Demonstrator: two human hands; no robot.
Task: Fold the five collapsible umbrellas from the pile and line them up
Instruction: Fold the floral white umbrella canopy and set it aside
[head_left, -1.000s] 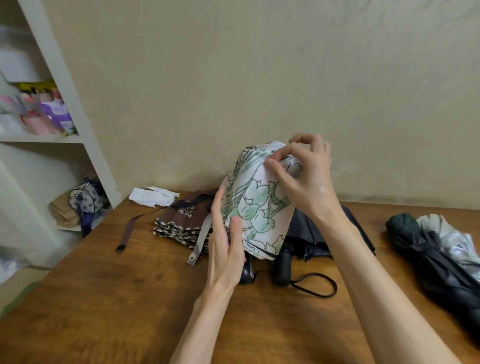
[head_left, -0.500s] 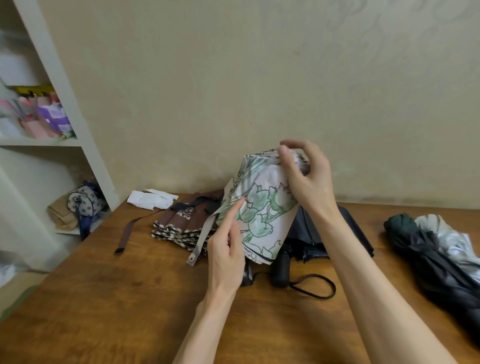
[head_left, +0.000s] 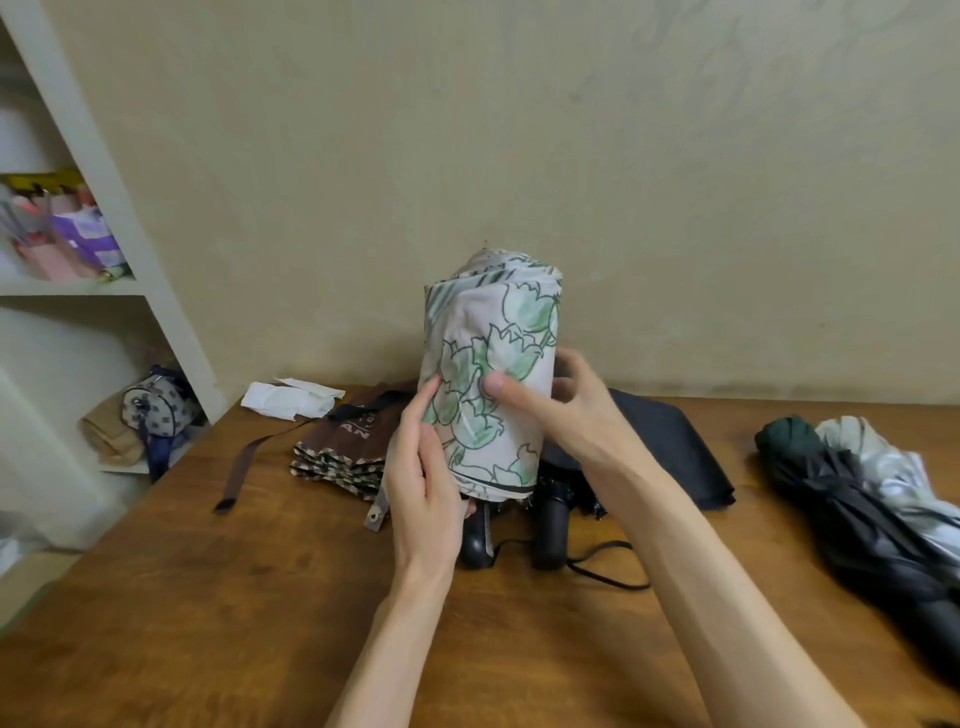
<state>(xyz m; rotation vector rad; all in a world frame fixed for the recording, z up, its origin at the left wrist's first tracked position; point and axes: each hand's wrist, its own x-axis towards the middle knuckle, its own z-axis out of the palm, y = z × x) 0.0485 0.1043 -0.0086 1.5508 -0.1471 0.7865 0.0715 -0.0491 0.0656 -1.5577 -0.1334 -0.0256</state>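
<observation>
A white umbrella with green flower print (head_left: 493, 364) stands upright on its black handle at the table's middle, its cloth wrapped into a roll. My left hand (head_left: 423, 488) lies along its left side, fingers nearly straight against the cloth. My right hand (head_left: 561, 410) grips the roll from the right, thumb pressed across the front. Its grey strap (head_left: 378, 506) hangs behind my left hand. A brown patterned umbrella (head_left: 348, 447) lies folded to the left. A black umbrella (head_left: 660, 441) lies behind my right arm. At the right edge lie a dark green one (head_left: 852, 514) and a silver one (head_left: 893, 467), both loose.
The wooden table (head_left: 234, 597) meets a beige wall at the back. White folded paper (head_left: 291, 397) lies at the table's back left corner. A white shelf unit (head_left: 119, 249) stands to the left, with a patterned bag (head_left: 156, 410) on its lower shelf.
My right hand has come down from the top of the roll to its middle. The floral umbrella has gone from tilted to upright. My left hand has moved up against its side.
</observation>
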